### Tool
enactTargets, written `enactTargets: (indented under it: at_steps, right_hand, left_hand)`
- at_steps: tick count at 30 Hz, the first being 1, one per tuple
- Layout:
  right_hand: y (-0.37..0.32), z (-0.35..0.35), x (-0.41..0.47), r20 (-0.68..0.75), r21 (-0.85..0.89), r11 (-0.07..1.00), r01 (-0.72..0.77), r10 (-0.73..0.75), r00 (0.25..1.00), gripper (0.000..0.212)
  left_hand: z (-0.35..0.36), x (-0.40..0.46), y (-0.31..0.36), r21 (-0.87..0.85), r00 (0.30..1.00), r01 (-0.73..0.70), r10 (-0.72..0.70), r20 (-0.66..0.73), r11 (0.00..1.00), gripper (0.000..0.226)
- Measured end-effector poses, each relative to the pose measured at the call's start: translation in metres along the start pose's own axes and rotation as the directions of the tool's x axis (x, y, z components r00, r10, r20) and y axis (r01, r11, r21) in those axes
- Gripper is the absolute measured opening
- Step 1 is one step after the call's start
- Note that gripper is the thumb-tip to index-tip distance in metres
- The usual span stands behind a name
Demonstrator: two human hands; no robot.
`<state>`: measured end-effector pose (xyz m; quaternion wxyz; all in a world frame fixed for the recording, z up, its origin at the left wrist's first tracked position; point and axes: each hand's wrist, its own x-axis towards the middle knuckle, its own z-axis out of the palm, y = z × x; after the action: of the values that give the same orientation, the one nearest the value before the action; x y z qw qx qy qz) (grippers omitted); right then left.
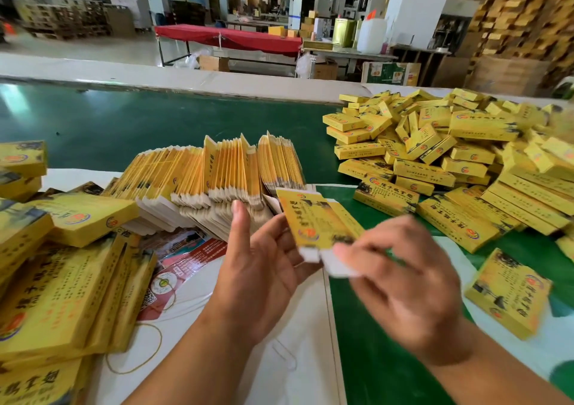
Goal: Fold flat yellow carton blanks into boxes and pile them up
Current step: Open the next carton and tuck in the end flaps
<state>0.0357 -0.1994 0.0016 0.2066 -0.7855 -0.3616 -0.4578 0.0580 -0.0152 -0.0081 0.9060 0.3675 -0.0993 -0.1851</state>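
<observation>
- A green belt (155, 125) runs across the bench.
- A printed leaflet (183, 261) lies on white sheeting (279, 358), beside a loose rubber band (136, 351).
- Behind stands a red-covered table (230, 38) and what may be a white jerrycan (371, 35).

1. A green work surface (139, 125) is seen, partly covered by white sheets (298, 327).
2. Folded yellow boxes (435, 156) are heaped at the right.
3. Flat carton blanks (217, 171) are fanned at the centre.
4. Rubber bands (136, 355) and a red leaflet (186, 258) are laid on the white sheets.
</observation>
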Motion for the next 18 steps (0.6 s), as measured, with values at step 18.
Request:
enactTargets:
  at_steps: [18]
  right_hand:
    - [-0.005,-0.006,-0.001,0.178,0.316,0.701,-0.64,0.618,0.765,0.063]
  left_hand:
    - [-0.001,-0.011,-0.011,0.236,0.879,0.284,-0.35,0.323,0.929,0.078]
